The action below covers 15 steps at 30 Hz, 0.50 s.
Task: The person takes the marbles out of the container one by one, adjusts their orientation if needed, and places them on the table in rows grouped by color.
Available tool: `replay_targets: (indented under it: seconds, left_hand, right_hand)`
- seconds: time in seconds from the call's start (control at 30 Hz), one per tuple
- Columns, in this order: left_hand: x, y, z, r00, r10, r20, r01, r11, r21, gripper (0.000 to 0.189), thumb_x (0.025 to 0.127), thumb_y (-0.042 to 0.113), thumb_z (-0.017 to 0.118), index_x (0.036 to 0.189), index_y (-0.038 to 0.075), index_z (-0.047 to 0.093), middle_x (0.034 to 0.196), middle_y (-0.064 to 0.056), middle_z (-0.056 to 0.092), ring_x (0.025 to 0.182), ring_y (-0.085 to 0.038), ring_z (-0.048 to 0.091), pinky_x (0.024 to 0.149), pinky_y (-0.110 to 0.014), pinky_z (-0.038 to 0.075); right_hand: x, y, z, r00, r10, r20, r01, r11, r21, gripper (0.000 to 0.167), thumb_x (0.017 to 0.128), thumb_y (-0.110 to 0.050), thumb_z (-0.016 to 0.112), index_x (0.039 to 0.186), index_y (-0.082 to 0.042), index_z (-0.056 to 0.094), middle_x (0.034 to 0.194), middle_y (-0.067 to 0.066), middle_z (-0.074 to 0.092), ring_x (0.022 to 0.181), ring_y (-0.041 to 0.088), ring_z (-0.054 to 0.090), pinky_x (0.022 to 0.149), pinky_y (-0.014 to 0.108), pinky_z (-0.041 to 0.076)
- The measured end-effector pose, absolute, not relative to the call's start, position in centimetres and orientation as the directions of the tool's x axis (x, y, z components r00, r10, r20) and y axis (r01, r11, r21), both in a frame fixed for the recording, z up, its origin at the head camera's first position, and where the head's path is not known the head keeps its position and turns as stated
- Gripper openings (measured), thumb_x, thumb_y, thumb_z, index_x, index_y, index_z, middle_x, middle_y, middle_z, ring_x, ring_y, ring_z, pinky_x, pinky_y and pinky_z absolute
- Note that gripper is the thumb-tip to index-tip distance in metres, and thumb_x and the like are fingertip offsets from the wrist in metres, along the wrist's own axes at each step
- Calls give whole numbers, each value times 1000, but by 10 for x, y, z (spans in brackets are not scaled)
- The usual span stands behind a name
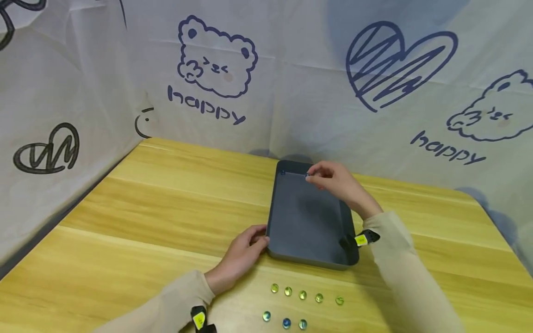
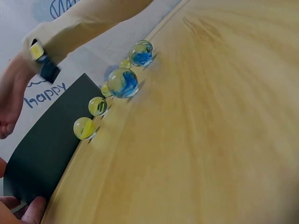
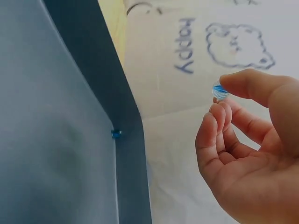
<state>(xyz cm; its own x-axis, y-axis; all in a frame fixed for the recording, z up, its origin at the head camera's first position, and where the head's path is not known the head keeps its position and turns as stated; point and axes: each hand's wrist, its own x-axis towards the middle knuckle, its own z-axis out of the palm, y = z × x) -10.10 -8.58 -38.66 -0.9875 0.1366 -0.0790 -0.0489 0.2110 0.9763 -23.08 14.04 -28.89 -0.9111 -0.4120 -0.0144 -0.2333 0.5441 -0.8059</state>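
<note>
Between thumb and index finger, my right hand (image 1: 339, 182) pinches a clear marble with blue swirls (image 3: 220, 90), above the far end of a dark grey rectangular tray (image 1: 308, 217). A second blue marble (image 1: 282, 172) lies inside the tray, in its far left corner; the right wrist view also shows it against the wall. My left hand (image 1: 241, 254) holds the tray's left side near the front corner, thumb and fingers against the wall. In front of the tray, several yellow-green marbles (image 1: 302, 295) form a row, with three blue marbles (image 1: 287, 323) in a nearer row.
The tray stands on a wooden table (image 1: 187, 208) close to its back edge. A white cloth (image 1: 300, 92) with drawn bears, hearts and lettering hangs behind and to the left. Wrist-worn devices with yellow labels (image 1: 361, 240) sit on both sleeves.
</note>
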Motion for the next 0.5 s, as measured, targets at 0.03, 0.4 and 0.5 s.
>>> replay_targets:
  seconds: [0.03,0.4,0.5]
  left_hand:
    - [-101,-86,-387,-987,138,-79,-48,213,976,44,99,18,51,137,-4,48,122,-15,60,112,-28,56,97,-46,43]
    - [-102,-87,-385,-985,149,-90,-59,201,978,44,99,19,51,137,-3,48,125,-16,58,114,-28,55,99,-46,41]
    - [-103,-88,-385,-985,148,-92,-62,199,978,45,99,20,51,138,-3,47,126,-16,58,115,-28,54,100,-46,41]
  right_hand:
    - [-225,143,-290,-910,-416,-7,-241,541,-806,26,97,-18,60,114,1,61,82,8,59,77,26,54,73,38,46]
    - [-178,159,-301,-902,-432,2,-236,488,-840,23,95,-18,63,111,-1,62,82,12,57,80,38,54,73,42,48]
    - [-168,162,-302,-895,-446,1,-236,472,-850,23,95,-18,63,111,-1,62,86,14,57,80,36,56,74,39,50]
